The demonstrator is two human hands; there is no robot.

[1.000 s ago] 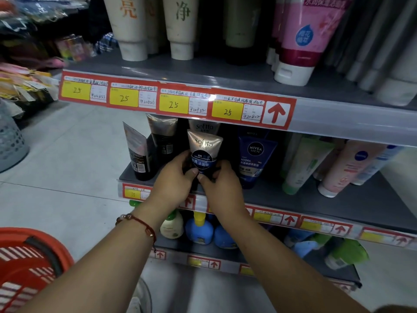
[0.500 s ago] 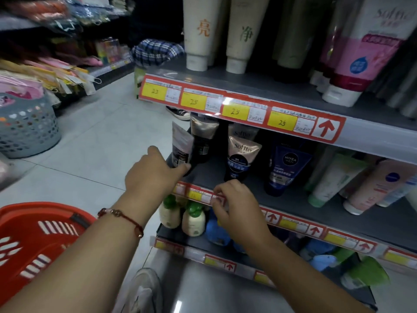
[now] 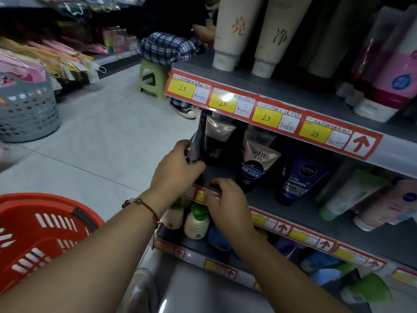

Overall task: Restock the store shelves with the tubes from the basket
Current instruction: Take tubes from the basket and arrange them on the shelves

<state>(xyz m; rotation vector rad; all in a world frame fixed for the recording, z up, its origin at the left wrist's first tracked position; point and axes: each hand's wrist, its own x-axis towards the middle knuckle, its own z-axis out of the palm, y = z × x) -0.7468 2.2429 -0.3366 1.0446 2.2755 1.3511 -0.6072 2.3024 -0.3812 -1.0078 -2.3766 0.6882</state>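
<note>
Both bare forearms reach forward. The left hand [image 3: 174, 164], a red cord bracelet [image 3: 144, 205] on its wrist, curls its fingers in a grip. The right hand [image 3: 228, 205] hangs knuckles-up, fingers bent downward.

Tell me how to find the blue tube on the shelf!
Look at the middle shelf, under the red strip of yellow price tags. The blue Nivea tube stands cap-down right of the gold-and-black Softto tube. It is the only dark blue one there.
</note>
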